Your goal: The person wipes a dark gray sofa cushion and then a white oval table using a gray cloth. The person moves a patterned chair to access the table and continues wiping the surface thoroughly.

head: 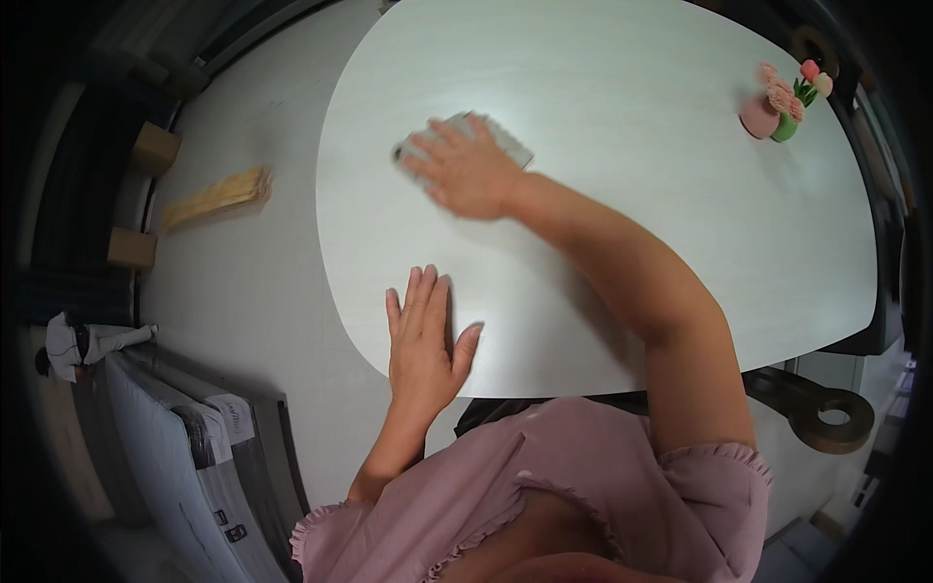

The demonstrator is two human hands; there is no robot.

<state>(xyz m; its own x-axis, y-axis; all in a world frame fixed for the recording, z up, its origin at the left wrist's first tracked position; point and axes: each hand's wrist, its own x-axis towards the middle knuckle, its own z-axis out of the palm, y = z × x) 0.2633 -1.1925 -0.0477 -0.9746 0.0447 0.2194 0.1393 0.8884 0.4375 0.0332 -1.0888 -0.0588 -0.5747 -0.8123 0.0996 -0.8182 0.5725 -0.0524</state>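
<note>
My right hand (470,169) lies palm down over a folded grey cloth (510,138), its fingers spread and slightly blurred. The cloth rests on the white tabletop (627,95), and its edges show beyond my fingers and wrist. Closer to my body, my left hand (426,350) is flat on the table near its rounded left edge. It holds nothing, and its thumb stands apart from the fingers. What lies under my right palm is hidden.
At the table's far right stand a pink vase (759,118) and a green vase (784,128) with flowers. On the floor to the left lies a yellowish bundle (217,198). Wrapped mattress-like slabs (168,444) and a person (76,346) are at lower left.
</note>
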